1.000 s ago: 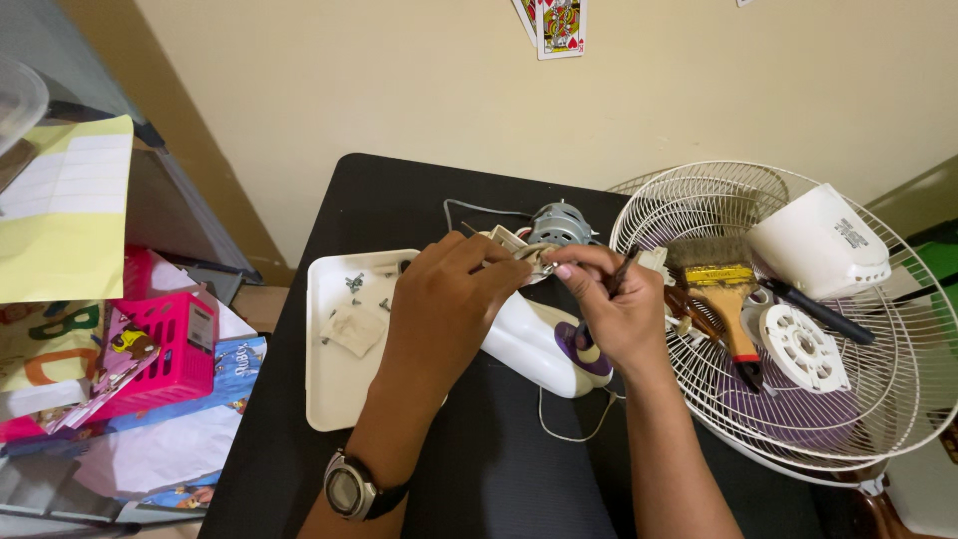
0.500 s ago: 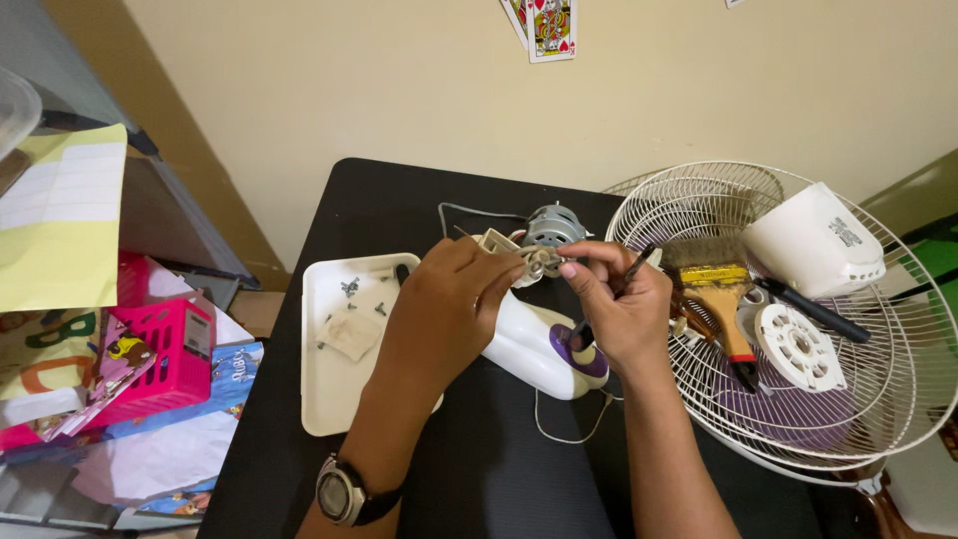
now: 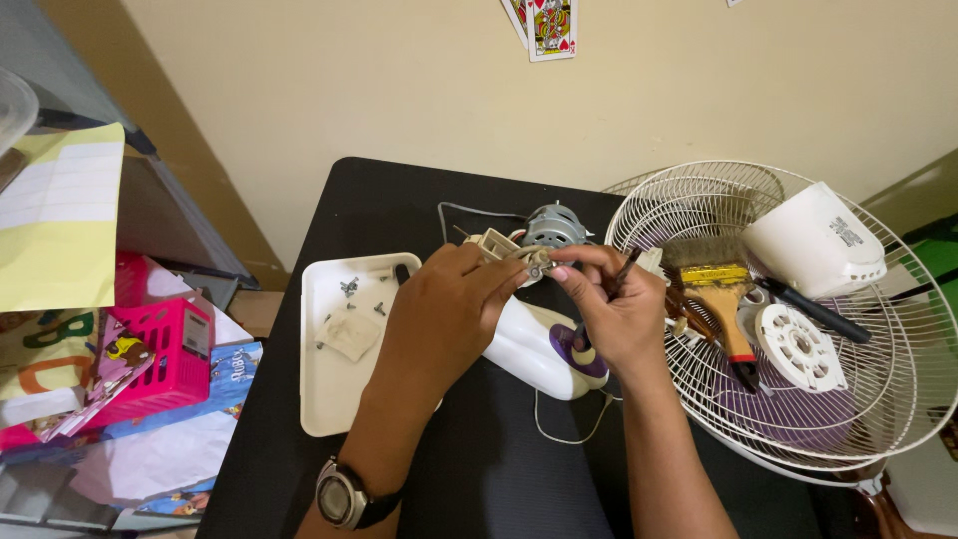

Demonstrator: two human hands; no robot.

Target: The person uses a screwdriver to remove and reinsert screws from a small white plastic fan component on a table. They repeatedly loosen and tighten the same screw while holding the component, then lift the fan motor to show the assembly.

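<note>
My left hand (image 3: pixel 449 314) was closed around a small beige part (image 3: pixel 496 244), its fingertips pinching it where it met a little metal piece (image 3: pixel 539 263). My right hand (image 3: pixel 614 314) came in from the other side, its grip clamped on a thin dark tool (image 3: pixel 605 295), with the fingertips touching the same metal piece. Both hands hovered above the black tabletop (image 3: pixel 399 200), over a white housing (image 3: pixel 534 349) with a purple end that lay on it, a thin white cord looping out from beneath. Just behind my fingers sat the grey motor (image 3: pixel 555 226), close to the beige part; whether the two were joined I could not tell. To my left lay a white tray (image 3: pixel 324 399) holding a few small screws and a pale flat scrap. To my right a white wire fan guard (image 3: pixel 848 399) rested on the tabletop, and in it lay a brush (image 3: pixel 720 289) with a yellow band, a white cover (image 3: pixel 813 240), a round white disc (image 3: pixel 798 346) and a black screwdriver (image 3: pixel 813 309). A watch (image 3: pixel 344 496) sat on my left wrist. Off the tabletop to the left stood a pink basket (image 3: pixel 165 349) among papers.
</note>
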